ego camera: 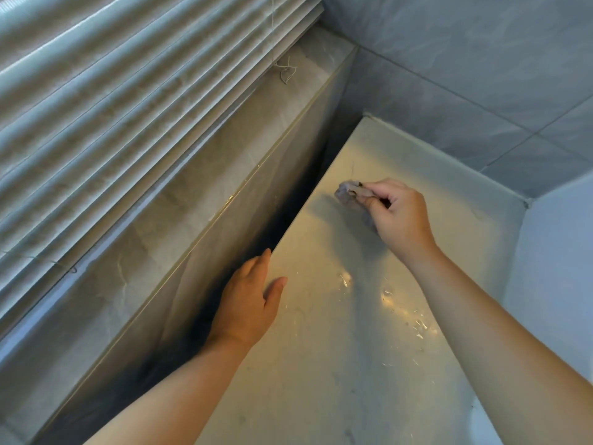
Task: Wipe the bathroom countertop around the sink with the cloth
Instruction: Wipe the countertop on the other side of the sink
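Both forearms reach forward over the pale countertop (369, 364). Left hand (248, 300) lies flat at its left edge, fingers straight and relaxed. Right hand (398, 213) — knuckles up, fingers curled — pinches a small bunched cloth (348, 192) against the surface near the far corner.

We see only a crumpled corner of the cloth (348, 194); the right grip (401, 216) hides the rest. Outer fingers of the left grip (250, 300) vanish beside the bench (321, 380), itself cropped at the near edge.
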Motion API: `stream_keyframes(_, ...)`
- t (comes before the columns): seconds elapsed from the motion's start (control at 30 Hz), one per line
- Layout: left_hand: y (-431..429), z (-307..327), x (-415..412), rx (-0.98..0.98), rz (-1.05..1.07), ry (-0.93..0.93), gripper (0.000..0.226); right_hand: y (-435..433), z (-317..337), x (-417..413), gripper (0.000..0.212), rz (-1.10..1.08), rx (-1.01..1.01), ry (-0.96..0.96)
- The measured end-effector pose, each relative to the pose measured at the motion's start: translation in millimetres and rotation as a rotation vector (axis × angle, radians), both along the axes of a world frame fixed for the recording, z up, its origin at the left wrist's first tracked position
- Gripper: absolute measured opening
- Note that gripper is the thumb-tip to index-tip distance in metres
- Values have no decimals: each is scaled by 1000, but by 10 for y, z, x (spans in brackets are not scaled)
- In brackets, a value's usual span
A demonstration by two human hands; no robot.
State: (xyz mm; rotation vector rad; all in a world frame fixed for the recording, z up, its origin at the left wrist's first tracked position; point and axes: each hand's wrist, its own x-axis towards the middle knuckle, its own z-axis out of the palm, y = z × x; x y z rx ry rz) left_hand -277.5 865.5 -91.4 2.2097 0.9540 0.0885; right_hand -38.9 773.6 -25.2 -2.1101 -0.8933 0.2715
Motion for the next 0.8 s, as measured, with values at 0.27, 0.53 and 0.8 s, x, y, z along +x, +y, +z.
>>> stream_keyframes(0.27,9,-13,7,13,-5,12,61,-103,-398,-71,29,-79,-126,-31)
stream_keyframes(0.53,8,-10,4,6,-8,28,61,-430,-469,-745,32,-53,-74,10)
stream_keyframes(0.8,13,-25,7,14,-13,29,60,-675,-315,-1025,29,-39,-14,120)
